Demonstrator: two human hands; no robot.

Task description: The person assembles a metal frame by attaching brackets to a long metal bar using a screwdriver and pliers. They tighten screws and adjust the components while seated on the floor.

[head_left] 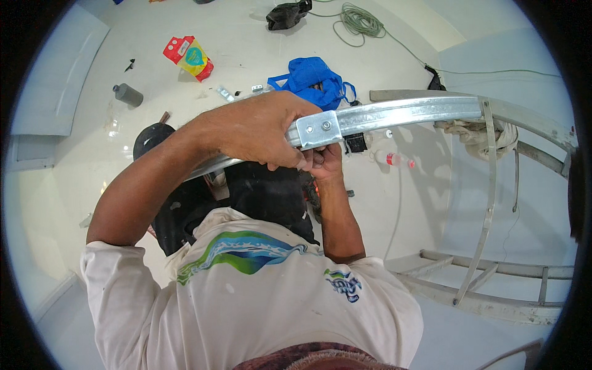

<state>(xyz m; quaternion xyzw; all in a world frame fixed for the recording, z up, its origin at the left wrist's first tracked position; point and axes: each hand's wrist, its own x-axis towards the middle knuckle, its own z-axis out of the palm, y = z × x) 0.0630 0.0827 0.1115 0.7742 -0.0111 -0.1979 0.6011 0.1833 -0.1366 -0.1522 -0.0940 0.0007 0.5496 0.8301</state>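
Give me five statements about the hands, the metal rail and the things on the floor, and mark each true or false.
1. The left hand grips the metal rail from above. True.
2. The right hand rests on the ladder. False: it is up under the rail, beside the left hand.
3. A bracket with a bolt sits on the rail next to the left hand. True.
4. The blue bag hangs from the rail. False: it lies on the floor below.
5. A red and yellow packet lies on the floor. True.
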